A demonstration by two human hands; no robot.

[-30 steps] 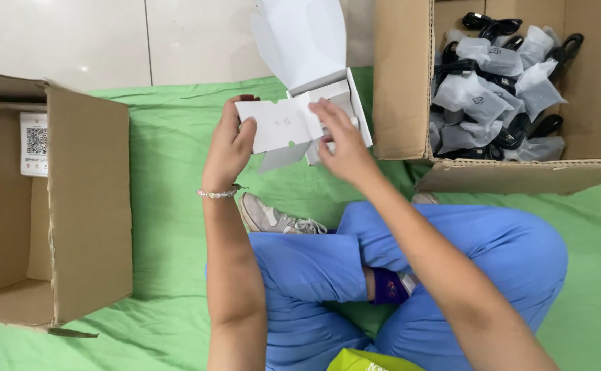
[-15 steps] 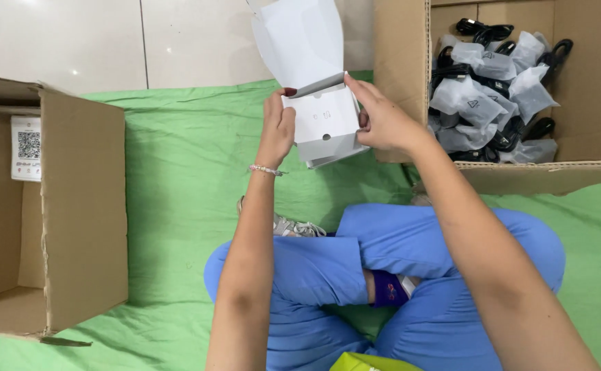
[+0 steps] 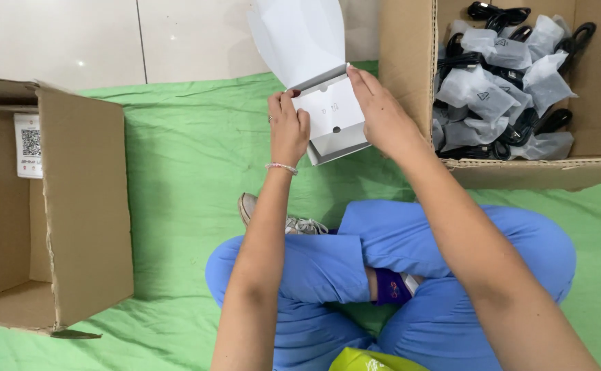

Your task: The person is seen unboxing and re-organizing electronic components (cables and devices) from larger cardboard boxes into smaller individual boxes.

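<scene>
Small white carton (image 3: 331,117), top centre of frame, lid flap up, held above the green sheet (image 3: 177,172). Looks light, thin card, prob. crushes if squeezed; best held by side walls, not the flap. Left hand (image 3: 288,130) grips its left edge, fingers curled round it; right hand (image 3: 383,113) lies on the right side, fingers flat & together. Upper right: cardboard box (image 3: 410,62) w/ bagged black cables (image 3: 500,89). Left: empty open box (image 3: 81,206).

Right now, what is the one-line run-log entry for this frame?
left hand: holds white box | right hand: on box top | lid: open | cardboard box of bagged cables: right | empty cardboard box: left
</scene>
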